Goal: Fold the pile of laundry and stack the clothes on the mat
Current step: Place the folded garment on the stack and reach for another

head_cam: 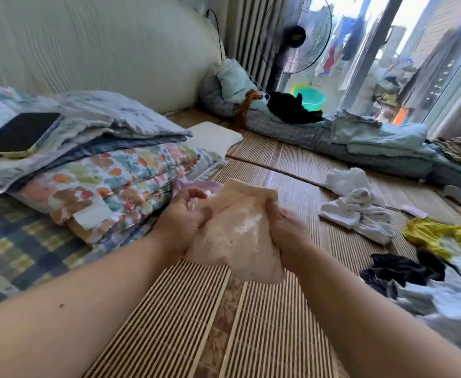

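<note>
We see two bare forearms, entering from seven and five o'clock; no sleeves reach the wrists; the left hand (181, 222) and right hand (286, 230) wear no rings, watch or gloves; a small dark spot marks the left forearm.

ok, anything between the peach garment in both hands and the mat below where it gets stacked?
Nothing visible. The left hand and right hand grip the thin peach fabric garment above a bare stretch of the striped bamboo mat. The white crumpled clothes lie off to the right.
</note>
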Tool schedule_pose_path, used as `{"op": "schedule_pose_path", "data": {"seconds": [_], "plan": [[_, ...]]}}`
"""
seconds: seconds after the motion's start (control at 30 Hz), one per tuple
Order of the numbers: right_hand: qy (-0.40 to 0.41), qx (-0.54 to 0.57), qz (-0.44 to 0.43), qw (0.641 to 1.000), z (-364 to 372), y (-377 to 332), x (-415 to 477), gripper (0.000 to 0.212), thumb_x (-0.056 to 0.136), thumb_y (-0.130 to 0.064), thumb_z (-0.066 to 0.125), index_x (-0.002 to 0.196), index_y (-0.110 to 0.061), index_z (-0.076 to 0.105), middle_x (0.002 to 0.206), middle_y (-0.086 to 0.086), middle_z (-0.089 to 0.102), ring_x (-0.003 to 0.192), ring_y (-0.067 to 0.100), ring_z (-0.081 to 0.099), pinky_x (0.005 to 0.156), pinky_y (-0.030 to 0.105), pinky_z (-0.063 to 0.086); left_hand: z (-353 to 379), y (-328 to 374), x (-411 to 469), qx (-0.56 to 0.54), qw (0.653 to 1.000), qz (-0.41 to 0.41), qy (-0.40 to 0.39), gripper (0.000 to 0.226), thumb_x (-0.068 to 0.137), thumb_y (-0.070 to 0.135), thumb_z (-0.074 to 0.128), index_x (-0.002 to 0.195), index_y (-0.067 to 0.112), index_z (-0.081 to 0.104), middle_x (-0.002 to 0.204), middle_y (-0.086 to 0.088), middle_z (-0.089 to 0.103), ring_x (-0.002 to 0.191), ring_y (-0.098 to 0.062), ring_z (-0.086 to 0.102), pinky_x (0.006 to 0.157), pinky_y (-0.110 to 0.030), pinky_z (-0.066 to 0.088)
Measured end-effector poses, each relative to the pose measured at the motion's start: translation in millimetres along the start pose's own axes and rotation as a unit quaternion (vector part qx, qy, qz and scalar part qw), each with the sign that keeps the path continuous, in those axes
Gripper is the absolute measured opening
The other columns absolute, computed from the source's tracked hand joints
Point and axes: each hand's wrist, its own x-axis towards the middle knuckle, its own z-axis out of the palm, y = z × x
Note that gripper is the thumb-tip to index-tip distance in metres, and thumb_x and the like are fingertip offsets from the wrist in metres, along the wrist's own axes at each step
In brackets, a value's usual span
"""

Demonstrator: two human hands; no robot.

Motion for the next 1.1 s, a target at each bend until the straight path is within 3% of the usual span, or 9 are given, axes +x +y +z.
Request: {"op": "schedule_pose_path", "data": {"seconds": [0.07, 0.2, 0.33, 0.47, 0.6, 0.73, 0.87, 1.0, 1.1], "plan": [[0.010, -0.012, -0.017, 1.000, 20.7, -16.2, 40.9, 0.059, 0.090, -0.060, 0.050, 0.093, -0.006, 0.072, 0.092, 0.014, 0.074, 0.085, 0.030, 0.072, 0.081, 0.047, 0.058, -9.4, 14.5, 36.1, 0.022, 0.999, 0.034, 0.030, 0.034, 0.091, 0.012, 0.063, 0.079, 0.044, 0.060, 0.117, -0.011, 0.062, 0.097, -0.031, 0.064, 0.084, -0.049, 0.055], [0.024, -0.074, -0.054, 0.996, 56.2, -29.6, 119.6, 0.059, 0.092, -0.063, 0.046, 0.091, -0.009, 0.071, 0.096, 0.014, 0.072, 0.091, 0.032, 0.069, 0.086, 0.047, 0.056, -24.4, 20.0, 116.7, 0.167, 0.976, 0.081, 0.116, 0.019, 0.088, 0.016, 0.061, 0.092, 0.034, 0.055, 0.107, -0.005, 0.063, 0.091, -0.024, 0.061, 0.082, -0.035, 0.051], [0.031, -0.236, -0.061, 0.969, 74.1, -10.9, 176.5, 0.058, 0.096, -0.059, 0.041, 0.093, -0.007, 0.068, 0.093, 0.011, 0.068, 0.093, 0.031, 0.065, 0.085, 0.039, 0.052, -31.1, -15.5, 165.3, 0.311, 0.945, 0.032, 0.096, 0.012, 0.092, 0.026, 0.057, 0.102, 0.029, 0.053, 0.080, 0.000, 0.062, 0.078, -0.023, 0.064, 0.058, -0.024, 0.043], [0.012, -0.328, -0.043, 0.944, 77.3, 19.8, 199.4, 0.056, 0.097, -0.059, 0.035, 0.095, -0.011, 0.064, 0.097, 0.011, 0.066, 0.092, 0.030, 0.062, 0.084, 0.039, 0.050, -33.7, -57.9, 176.5, 0.444, 0.894, 0.037, 0.044, 0.032, 0.096, 0.042, 0.054, 0.126, 0.031, 0.056, 0.118, 0.000, 0.063, 0.115, -0.025, 0.056, 0.088, -0.026, 0.041], [0.019, -0.416, -0.049, 0.908, 77.6, 37.4, 205.5, 0.050, 0.098, -0.055, 0.039, 0.105, -0.011, 0.062, 0.107, 0.011, 0.065, 0.100, 0.030, 0.060, 0.087, 0.038, 0.047, -31.8, -71.8, 178.6, 0.503, 0.863, 0.035, 0.022, 0.041, 0.098, 0.033, 0.046, 0.139, 0.037, 0.050, 0.150, -0.011, 0.037, 0.135, -0.028, 0.040, 0.111, -0.029, 0.032], [0.030, -0.457, -0.033, 0.888, 74.0, 31.0, 196.6, 0.038, 0.099, -0.045, 0.042, 0.114, -0.014, 0.058, 0.116, 0.012, 0.062, 0.107, 0.031, 0.058, 0.093, 0.044, 0.048, -27.2, -61.6, 178.8, 0.572, 0.819, -0.038, -0.019, 0.043, 0.098, 0.036, 0.038, 0.140, 0.034, 0.048, 0.152, -0.015, 0.029, 0.137, -0.033, 0.035, 0.113, -0.037, 0.030], [0.055, -0.482, -0.117, 0.867, 55.2, 5.8, 162.5, 0.040, 0.097, -0.047, 0.045, 0.128, -0.022, 0.052, 0.124, 0.009, 0.053, 0.111, 0.029, 0.056, 0.090, 0.042, 0.049, -24.8, -37.0, 162.7, 0.617, 0.785, -0.059, -0.008, 0.051, 0.094, 0.057, 0.029, 0.144, 0.045, 0.033, 0.157, -0.015, 0.017, 0.140, -0.040, 0.027, 0.114, -0.046, 0.026], [0.059, -0.509, -0.192, 0.837, 2.8, -24.1, 88.9, 0.045, 0.094, -0.049, 0.049, 0.133, -0.027, 0.049, 0.130, 0.003, 0.052, 0.113, 0.025, 0.056, 0.091, 0.039, 0.048, 8.2, 2.6, 116.1, 0.633, 0.774, 0.005, -0.011, 0.066, 0.089, 0.064, 0.041, 0.149, 0.042, 0.022, 0.160, -0.011, 0.006, 0.143, -0.040, 0.013, 0.115, -0.050, 0.021], [0.062, -0.558, -0.230, 0.795, -57.2, -27.9, 9.1, 0.043, 0.092, -0.050, 0.050, 0.130, -0.031, 0.052, 0.127, -0.001, 0.055, 0.108, 0.021, 0.058, 0.084, 0.034, 0.048, 54.9, 22.2, 60.8, 0.636, 0.764, 0.078, -0.078, 0.069, 0.085, 0.060, 0.050, 0.147, 0.037, 0.030, 0.156, -0.008, 0.019, 0.141, -0.035, 0.020, 0.114, -0.048, 0.027]]}}
